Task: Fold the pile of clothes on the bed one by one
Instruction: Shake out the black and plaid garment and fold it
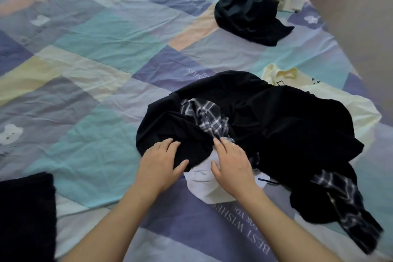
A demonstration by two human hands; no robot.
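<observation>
Hands work the pile [265, 117]. Your left hand [161, 164] grips black cloth [187, 144]; your right hand [231, 161] rests flat, fingers relaxed, on white cloth [204, 183].

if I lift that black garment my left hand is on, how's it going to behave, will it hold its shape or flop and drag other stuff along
Probably floppy: the black garment lies in soft creases and bunches under the left hand. It looks light, thin fabric. It may drag the plaid shirt, which is tangled in its folds, and perhaps shift the white garment partly beneath it.

Black garment [276, 117], plaid shirt [204, 117]
</observation>
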